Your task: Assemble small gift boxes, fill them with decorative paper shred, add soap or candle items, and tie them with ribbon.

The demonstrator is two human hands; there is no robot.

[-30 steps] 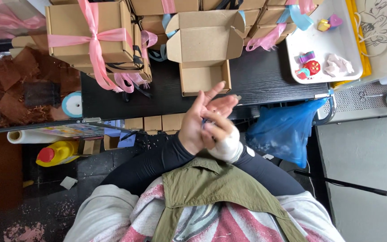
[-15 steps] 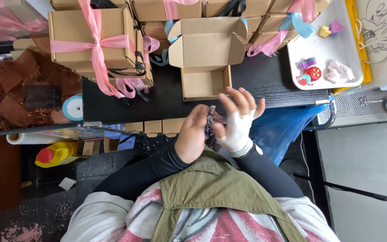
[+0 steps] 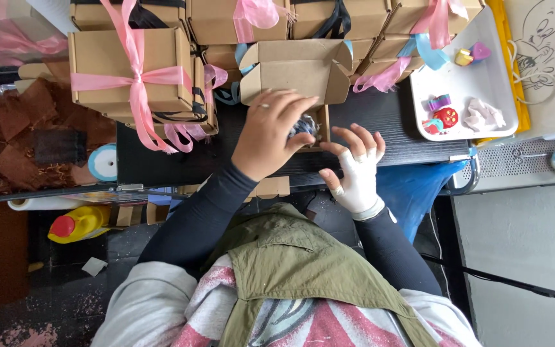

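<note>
On the dark table crowded with ribbon-tied cartons, the left hand has its grip closed around a small dark bundle, lowering it into the open cardboard box just beneath, while the right hand, fingers spread apart, steadies the box's near edge.

An open brown cardboard box sits upright on the dark table, its lid flap folded back toward the stacked boxes behind. A small dark, shiny object lies at its mouth, partly hidden and too covered to make out
</note>
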